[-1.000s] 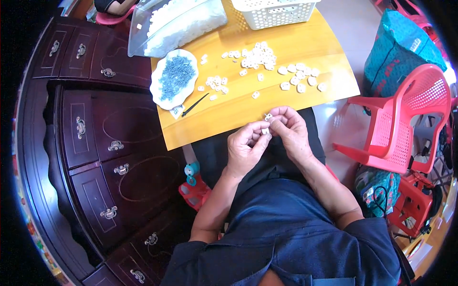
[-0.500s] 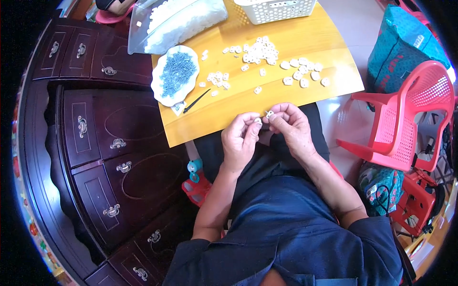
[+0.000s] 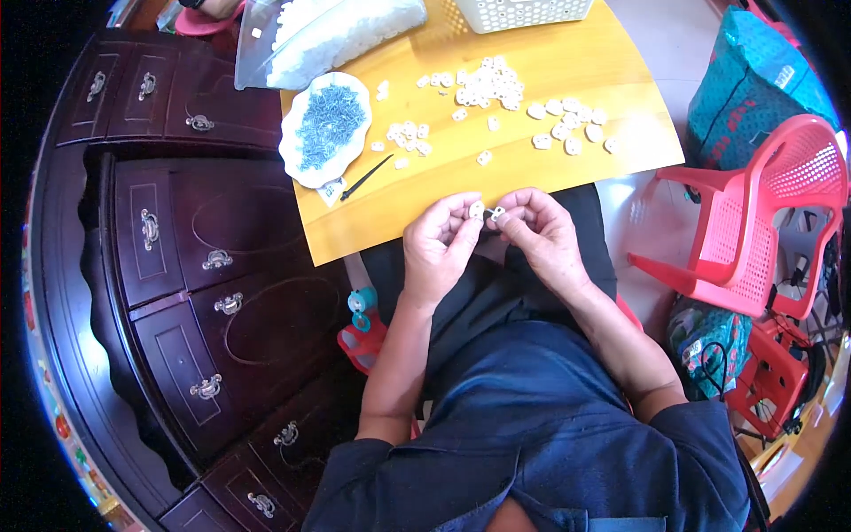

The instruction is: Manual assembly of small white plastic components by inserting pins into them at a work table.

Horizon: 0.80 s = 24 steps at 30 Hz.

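Observation:
Just past the table's near edge, my left hand (image 3: 441, 246) pinches a small round white plastic piece (image 3: 477, 210) with holes. Close beside it, my right hand (image 3: 542, 232) pinches a small oblong white plastic piece (image 3: 498, 214); a thin metal screw seems to stick out of it toward the left piece. Whether the two pieces touch I cannot tell. Beyond my hands lie a heap of small white pieces (image 3: 490, 84), a group of rounder ones (image 3: 572, 124), and a smaller cluster (image 3: 409, 137). A white scalloped dish (image 3: 292, 146) holds many grey screws (image 3: 330, 124).
On the yellow wooden table (image 3: 355, 232) lies a black stick-like tool (image 3: 365, 177). A clear container of white pieces (image 3: 341, 44) and a white perforated basket (image 3: 523, 16) stand at the back. Dark drawers (image 3: 168, 239) flank the left; a red chair (image 3: 745, 222) stands right.
My left hand has shifted slightly left and turned its round white piece so the face shows. My right hand keeps its piece almost in place. The view has tilted slightly.

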### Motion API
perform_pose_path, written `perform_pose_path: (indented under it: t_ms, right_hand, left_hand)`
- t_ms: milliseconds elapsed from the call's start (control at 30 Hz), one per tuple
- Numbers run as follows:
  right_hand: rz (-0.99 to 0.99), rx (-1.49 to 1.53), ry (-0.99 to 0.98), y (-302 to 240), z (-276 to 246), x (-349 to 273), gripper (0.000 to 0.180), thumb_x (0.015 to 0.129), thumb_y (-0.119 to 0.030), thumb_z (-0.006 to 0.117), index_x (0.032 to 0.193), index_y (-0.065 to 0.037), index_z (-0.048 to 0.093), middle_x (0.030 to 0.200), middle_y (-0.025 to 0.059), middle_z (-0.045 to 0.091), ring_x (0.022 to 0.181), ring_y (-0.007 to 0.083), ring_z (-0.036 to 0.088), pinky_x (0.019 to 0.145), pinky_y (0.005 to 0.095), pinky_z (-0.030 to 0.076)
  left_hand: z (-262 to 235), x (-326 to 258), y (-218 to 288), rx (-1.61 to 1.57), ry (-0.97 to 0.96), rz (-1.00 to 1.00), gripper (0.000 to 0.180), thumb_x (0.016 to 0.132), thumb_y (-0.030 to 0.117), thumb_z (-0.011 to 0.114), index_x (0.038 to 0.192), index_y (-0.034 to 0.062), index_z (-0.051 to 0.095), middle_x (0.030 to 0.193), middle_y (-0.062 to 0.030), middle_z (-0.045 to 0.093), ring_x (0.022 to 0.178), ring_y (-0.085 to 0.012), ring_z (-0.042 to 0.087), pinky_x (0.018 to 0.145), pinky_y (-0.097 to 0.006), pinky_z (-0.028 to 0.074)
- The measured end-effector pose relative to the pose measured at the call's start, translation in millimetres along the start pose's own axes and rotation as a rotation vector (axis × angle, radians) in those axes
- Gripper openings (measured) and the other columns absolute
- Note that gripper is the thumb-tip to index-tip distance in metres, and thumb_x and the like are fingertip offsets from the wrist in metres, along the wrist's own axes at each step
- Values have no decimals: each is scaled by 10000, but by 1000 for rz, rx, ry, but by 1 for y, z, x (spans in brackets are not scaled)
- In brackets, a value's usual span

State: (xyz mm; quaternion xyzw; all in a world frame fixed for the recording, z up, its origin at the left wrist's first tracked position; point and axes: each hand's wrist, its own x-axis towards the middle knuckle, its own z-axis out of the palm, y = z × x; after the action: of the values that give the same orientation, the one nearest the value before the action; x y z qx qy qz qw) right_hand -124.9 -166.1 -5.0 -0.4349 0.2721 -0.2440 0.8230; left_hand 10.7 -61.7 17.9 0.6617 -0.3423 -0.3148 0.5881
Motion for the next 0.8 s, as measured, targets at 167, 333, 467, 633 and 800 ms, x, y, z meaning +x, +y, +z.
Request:
perform_pose_path:
  t_ms: [167,333,467,633,800]
  right_hand:
    - [-3,-21,-5,2,0,0,152,972,-41,638,1117,1,623,920,28,713,786,47,623,727,194,500]
    - [7,-59,-11,4,-1,0,149,970,-43,640,1111,2,631,911,21,708,772,42,610,713,187,495]
    - [-3,-78,-13,6,-1,0,141,969,-38,640,1105,2,636,906,15,705,766,40,606,707,183,493]
    - [-10,-66,-19,7,-1,0,143,966,-31,645,1106,-1,640,890,3,695,762,36,606,701,183,496]
    - [-1,-80,-17,5,-1,0,144,966,-32,652,1107,-1,642,881,-4,687,765,31,609,694,183,500]
  left_hand:
    - [0,0,2,8,-26,-16,284,954,-34,660,1237,-53,639,1001,-41,704,752,-35,612,633,-178,482]
    - [1,1,5,32,-6,9,245,949,-35,665,1193,-48,661,959,-51,714,772,-63,662,656,-195,524]
    - [0,3,5,85,-30,-5,224,936,-56,665,1160,-46,678,933,-64,715,788,-98,710,664,-217,562]
    - [-5,6,11,179,-76,60,243,911,-73,673,1150,-41,690,936,-80,705,781,-122,718,649,-228,558]
    - [-7,8,13,254,-129,83,238,899,-74,673,1133,-42,694,932,-99,696,784,-152,727,653,-245,560]
